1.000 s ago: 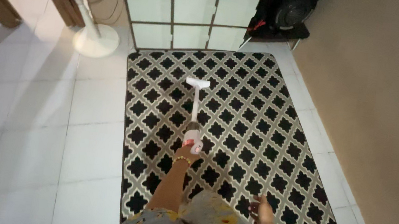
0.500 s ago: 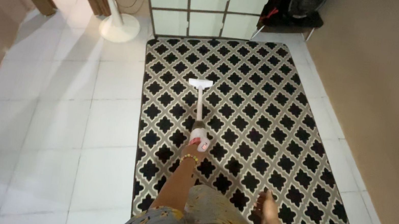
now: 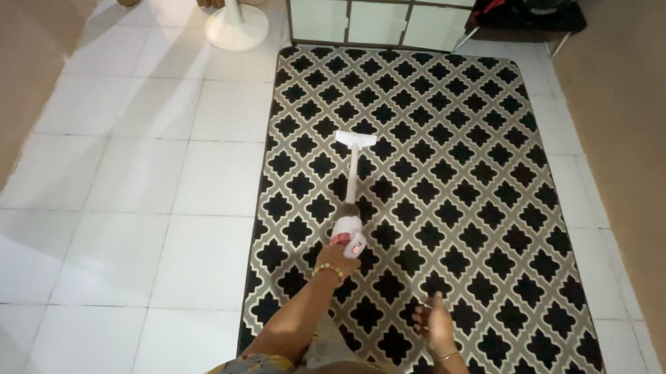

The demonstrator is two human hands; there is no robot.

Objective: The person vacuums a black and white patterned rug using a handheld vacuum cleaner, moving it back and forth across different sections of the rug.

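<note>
Left hand (image 3: 338, 256) apparently clenched on white stick vacuum (image 3: 351, 183) over patterned rug (image 3: 470, 188); right hand (image 3: 434, 320) released.

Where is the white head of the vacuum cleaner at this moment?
In the head view, the vacuum head rests on the patterned rug, left of its centre, ahead of the left hand gripping the handle.

I'm seeing the vacuum (image 3: 351, 182) standing on the rug (image 3: 470, 188), its head lying ahead of my left hand (image 3: 339, 255); my right hand (image 3: 433, 318) is hovering to its right, the tiled floor (image 3: 136, 187) lying left, the fan base (image 3: 236, 27) sitting beyond
</note>
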